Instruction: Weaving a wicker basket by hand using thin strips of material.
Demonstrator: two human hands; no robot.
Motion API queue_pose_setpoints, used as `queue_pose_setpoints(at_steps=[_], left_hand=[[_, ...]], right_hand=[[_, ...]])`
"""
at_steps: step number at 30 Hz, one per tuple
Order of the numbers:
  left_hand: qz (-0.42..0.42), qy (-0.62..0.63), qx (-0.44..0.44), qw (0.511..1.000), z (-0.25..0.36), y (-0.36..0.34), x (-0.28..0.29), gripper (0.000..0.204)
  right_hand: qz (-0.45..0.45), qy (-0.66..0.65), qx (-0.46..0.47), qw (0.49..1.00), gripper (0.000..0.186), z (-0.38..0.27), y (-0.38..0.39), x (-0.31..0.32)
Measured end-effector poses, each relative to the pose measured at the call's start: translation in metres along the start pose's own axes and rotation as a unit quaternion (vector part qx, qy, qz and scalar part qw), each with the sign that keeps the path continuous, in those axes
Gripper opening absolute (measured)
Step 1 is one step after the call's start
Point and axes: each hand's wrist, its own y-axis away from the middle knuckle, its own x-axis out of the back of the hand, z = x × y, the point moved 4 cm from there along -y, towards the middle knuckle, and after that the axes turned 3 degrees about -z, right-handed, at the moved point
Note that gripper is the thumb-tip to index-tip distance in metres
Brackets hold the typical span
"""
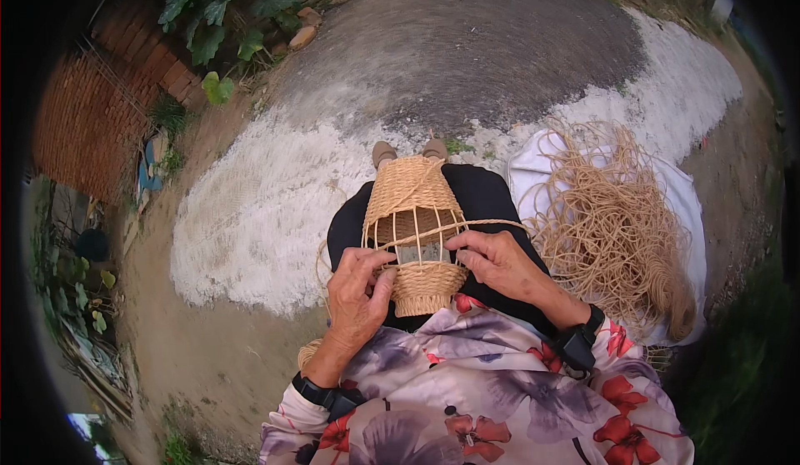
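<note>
A partly woven basket (411, 187) of tan cord rests on its side across my lap. Both its ends are woven, and bare upright stakes show in the gap between them. My left hand (358, 292) is at the gap's left side, thumb and fingers curled in on the near woven band (429, 282) and a stake. At the right side, my right hand (497, 267) pinches with thumb and forefinger by the stakes and a strand of cord (433, 232) that crosses the gap. What exactly lies between the right fingertips is too small to make out.
A large tangled heap of tan cord (612, 223) lies on a white cloth (529, 173) to my right. My shoes (384, 152) show beyond the basket. A brick wall (92, 123) and leafy plants (217, 7) stand at the far left. More cord (309, 352) sits by my left forearm.
</note>
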Motion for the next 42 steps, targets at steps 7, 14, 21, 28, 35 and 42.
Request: queue_pose_setpoints(at_steps=[7, 14, 21, 28, 35, 42], left_hand=[[-0.094, -0.001, -0.031, 0.995, 0.014, -0.024, -0.013, 0.025], [-0.176, -0.054, -0.121, 0.976, 0.021, -0.036, -0.017, 0.019], [-0.186, -0.067, -0.078, 0.977, 0.025, -0.036, -0.021, 0.018], [-0.193, -0.092, -0.078, 0.974, 0.029, -0.036, -0.020, 0.015], [-0.230, -0.132, -0.052, 0.963, 0.039, -0.035, -0.015, 0.025], [-0.272, -0.160, -0.018, 0.949, 0.044, -0.034, -0.020, 0.029]], right_hand=[[-0.122, -0.013, -0.016, 0.992, 0.016, 0.006, -0.018, -0.004], [-0.133, -0.045, -0.103, 0.985, 0.017, 0.000, -0.026, 0.000], [-0.073, 0.084, -0.018, 0.994, 0.012, -0.001, -0.031, 0.000], [-0.061, 0.214, 0.050, 0.974, 0.010, -0.003, -0.027, 0.000], [-0.063, 0.145, 0.095, 0.983, 0.016, 0.004, -0.023, 0.011], [-0.136, -0.048, -0.001, 0.990, 0.018, 0.009, -0.015, -0.002]])
